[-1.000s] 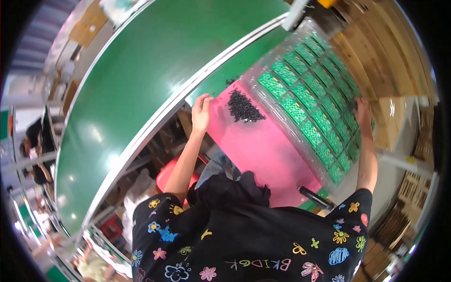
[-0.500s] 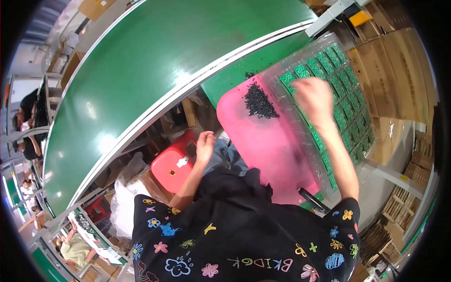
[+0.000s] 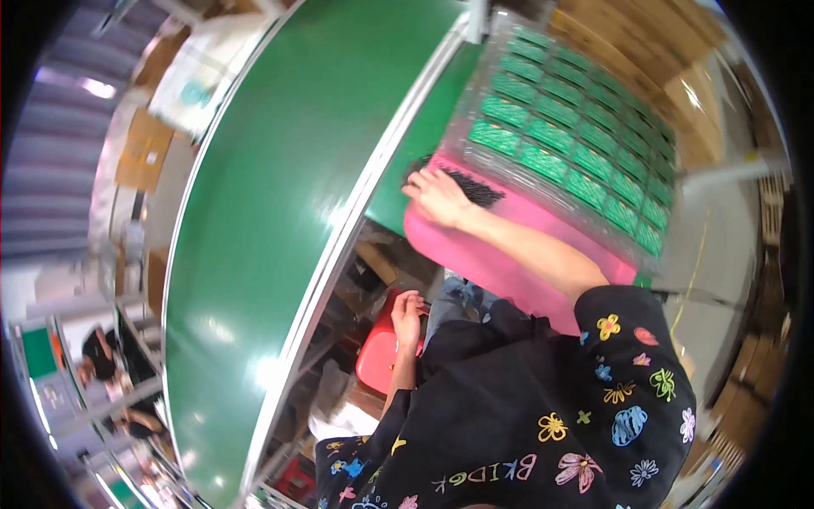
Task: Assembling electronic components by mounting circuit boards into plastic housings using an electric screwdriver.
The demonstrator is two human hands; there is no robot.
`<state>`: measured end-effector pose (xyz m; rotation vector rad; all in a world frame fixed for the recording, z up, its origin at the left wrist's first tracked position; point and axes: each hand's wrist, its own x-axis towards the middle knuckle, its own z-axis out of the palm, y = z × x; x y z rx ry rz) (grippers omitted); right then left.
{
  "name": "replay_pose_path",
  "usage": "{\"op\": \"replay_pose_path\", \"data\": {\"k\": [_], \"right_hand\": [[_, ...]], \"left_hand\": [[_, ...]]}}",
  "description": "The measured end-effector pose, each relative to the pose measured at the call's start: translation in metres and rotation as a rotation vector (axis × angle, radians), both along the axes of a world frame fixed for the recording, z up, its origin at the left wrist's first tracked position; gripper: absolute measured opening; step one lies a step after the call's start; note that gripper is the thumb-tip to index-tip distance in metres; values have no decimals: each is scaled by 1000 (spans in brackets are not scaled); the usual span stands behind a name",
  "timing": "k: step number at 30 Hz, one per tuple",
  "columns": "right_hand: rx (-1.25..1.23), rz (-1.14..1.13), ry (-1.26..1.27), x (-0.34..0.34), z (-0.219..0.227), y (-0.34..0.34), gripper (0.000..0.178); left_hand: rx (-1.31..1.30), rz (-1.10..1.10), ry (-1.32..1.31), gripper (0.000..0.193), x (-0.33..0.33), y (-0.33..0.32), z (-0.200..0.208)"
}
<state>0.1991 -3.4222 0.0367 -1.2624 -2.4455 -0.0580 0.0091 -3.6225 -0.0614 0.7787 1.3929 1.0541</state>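
One right hand [image 3: 439, 198] partly covers one black pile [image 3: 482, 192] on one pink mat [image 3: 510, 282].

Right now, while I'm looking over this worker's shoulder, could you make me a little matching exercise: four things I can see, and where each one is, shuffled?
Things:
1. Right hand
2. Left hand
3. Green circuit boards
4. Small black parts

Places:
A. Set in rows in a clear tray
B. Heaped on the pink mat
C. Off the mat, near the red stool
D. At the edge of the dark heap

Right pairs: 1-D, 2-C, 3-A, 4-B
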Motion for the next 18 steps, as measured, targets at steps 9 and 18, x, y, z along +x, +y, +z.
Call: {"op": "replay_pose_path", "data": {"k": [9,18], "right_hand": [[359,-1105,405,254,65,-189,39],[-717,-1620,1218,440,9,-325,93]], "left_hand": [[475,-250,459,25,21,196,84],[396,-643,905,72,191,329,138]]}}
